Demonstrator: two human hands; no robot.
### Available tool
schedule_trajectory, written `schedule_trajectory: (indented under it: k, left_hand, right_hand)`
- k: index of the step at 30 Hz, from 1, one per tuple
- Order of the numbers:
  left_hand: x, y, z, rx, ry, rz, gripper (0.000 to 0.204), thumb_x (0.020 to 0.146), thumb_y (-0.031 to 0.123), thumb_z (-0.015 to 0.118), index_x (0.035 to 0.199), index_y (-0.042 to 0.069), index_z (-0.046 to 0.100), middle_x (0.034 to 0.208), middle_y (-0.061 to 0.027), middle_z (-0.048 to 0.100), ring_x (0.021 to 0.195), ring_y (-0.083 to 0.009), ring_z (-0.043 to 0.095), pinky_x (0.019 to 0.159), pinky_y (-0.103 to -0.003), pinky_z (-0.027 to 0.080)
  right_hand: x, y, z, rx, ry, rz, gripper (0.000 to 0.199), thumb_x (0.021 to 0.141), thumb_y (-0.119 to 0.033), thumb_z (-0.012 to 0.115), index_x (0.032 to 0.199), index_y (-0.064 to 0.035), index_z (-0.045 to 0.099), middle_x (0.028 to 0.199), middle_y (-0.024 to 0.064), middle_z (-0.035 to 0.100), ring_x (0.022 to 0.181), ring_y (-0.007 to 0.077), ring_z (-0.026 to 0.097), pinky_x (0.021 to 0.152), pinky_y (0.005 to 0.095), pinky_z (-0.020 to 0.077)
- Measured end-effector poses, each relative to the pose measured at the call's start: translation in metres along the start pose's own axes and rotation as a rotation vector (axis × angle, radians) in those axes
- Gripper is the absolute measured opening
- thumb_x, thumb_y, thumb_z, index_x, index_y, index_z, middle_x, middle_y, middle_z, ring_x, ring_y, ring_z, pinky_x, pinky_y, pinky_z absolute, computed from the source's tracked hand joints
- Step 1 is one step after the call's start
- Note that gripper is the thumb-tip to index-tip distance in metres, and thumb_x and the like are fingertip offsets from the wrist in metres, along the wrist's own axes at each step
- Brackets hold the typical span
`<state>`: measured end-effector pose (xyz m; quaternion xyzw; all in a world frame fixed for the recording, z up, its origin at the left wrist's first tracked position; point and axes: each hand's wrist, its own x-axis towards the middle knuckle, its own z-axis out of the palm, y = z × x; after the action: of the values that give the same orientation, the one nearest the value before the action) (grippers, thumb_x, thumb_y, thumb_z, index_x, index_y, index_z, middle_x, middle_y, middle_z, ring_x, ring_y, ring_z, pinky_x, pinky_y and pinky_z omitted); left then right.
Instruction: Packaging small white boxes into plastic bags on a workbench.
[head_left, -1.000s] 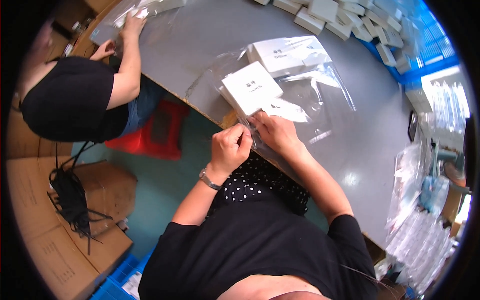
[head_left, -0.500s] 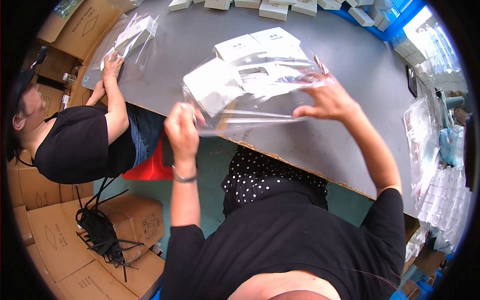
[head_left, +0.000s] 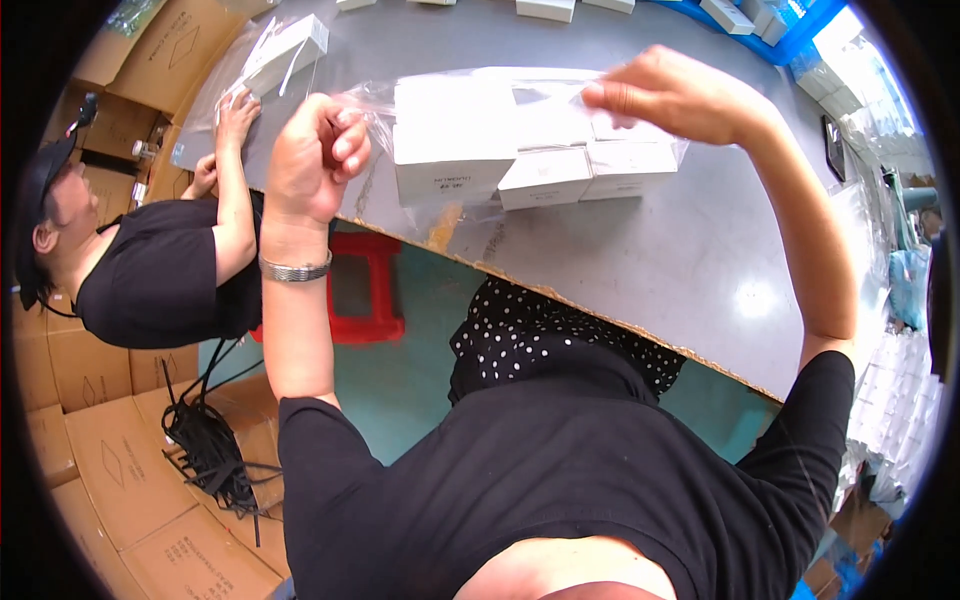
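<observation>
Head view: both hands' fingers pinch a clear plastic bag (head_left: 470, 140), left hand (head_left: 312, 160) fisted, right hand (head_left: 670, 95) gripping its far edge.

Both hands have come up and apart since a second ago: then they worked close together at the table edge, now the left hand (head_left: 315, 150) is a raised fist gripping one end of the clear plastic bag (head_left: 470, 140) and the right hand (head_left: 670, 95) pinches the other end. Bag now stretched taut between them, lifted off the grey table (head_left: 640, 260) (half a second ago it still sagged). White boxes (head_left: 520, 150) now sit inside it, side by side.
</observation>
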<state>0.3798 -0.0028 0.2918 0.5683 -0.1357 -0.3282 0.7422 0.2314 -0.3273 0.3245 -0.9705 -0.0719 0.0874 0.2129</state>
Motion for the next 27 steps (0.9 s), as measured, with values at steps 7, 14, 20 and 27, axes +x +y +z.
schedule_trajectory:
  k: [7,14,20,27]
  left_hand:
    - [-0.011,-0.017,-0.01,0.252,0.038,-0.04,0.029,0.095,0.025,0.052,0.07,0.011,0.05,0.054,0.002,0.044,0.044,-0.0089,0.041,0.042,-0.022,0.03]
    - [-0.014,-0.016,0.0,0.41,0.077,-0.036,0.029,0.096,0.024,0.052,0.071,0.01,0.054,0.055,0.0031,0.046,0.046,-0.0078,0.044,0.043,-0.022,0.03]
    - [0.008,-0.013,-0.008,0.644,-0.033,0.17,0.032,0.095,0.026,0.055,0.069,0.009,0.056,0.057,0.0025,0.051,0.049,-0.006,0.046,0.045,-0.021,0.032]
    - [0.027,0.018,0.017,0.535,0.171,0.767,0.021,0.088,0.025,0.064,0.085,0.005,0.057,0.087,-0.0072,0.056,0.085,-0.0206,0.051,0.081,-0.037,0.032]
  right_hand:
    - [0.033,-0.042,0.074,-0.123,0.151,-0.428,0.076,0.083,-0.051,0.071,0.147,-0.0177,0.046,0.151,0.0094,0.045,0.142,0.0292,0.037,0.119,0.0446,0.0289]
    - [0.064,-0.046,0.103,-0.087,0.512,-0.663,0.044,0.079,-0.02,0.078,0.119,-0.0072,0.067,0.128,0.0109,0.063,0.112,0.0289,0.063,0.092,0.0383,0.0523]
    - [0.075,-0.058,0.086,-0.203,0.557,-0.78,0.008,0.082,-0.005,0.07,0.089,-0.0032,0.066,0.092,0.0129,0.071,0.089,0.029,0.069,0.078,0.0378,0.0552]
    - [0.06,-0.043,0.036,-0.385,0.821,-0.575,0.018,0.082,0.003,0.067,0.096,-0.007,0.063,0.102,0.0075,0.07,0.091,0.0299,0.067,0.077,0.0366,0.0555]
